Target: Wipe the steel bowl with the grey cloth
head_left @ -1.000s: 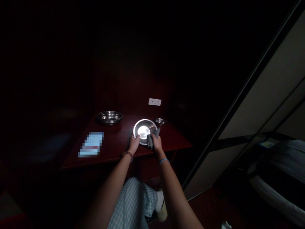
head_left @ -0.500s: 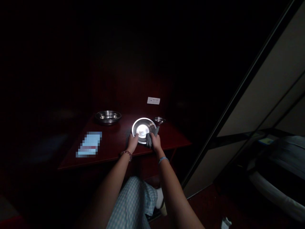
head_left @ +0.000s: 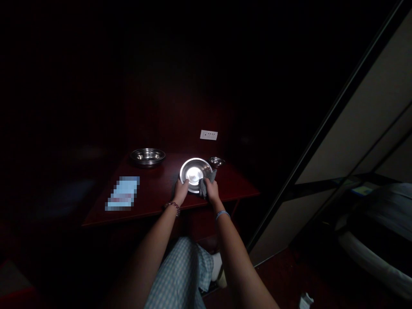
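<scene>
A shiny steel bowl [head_left: 194, 174] is tilted toward me above the front part of the dark red table [head_left: 154, 189]. My left hand [head_left: 181, 191] grips its near left rim, thumb on the inside. At the near right rim my right hand [head_left: 211, 189] is closed on a grey cloth [head_left: 203, 187], which is folded over the bowl's edge. The fingers under the bowl are hidden. Just behind it on the right sits a small steel bowl [head_left: 216, 162]. Toward the back left of the table, wider steel bowls [head_left: 147, 158] appear to be stacked.
A blurred-out pale blue rectangle [head_left: 122, 194] lies on the table's left side. A white wall socket [head_left: 209, 135] is above the back edge. To the right stands a pale panel [head_left: 334, 154] with a dark frame. My checked trouser leg [head_left: 177, 274] is below the table.
The whole view has shifted slightly, so everything sits a little further right. Both hands keep their hold on the bowl and cloth, with hardly any visible movement.
</scene>
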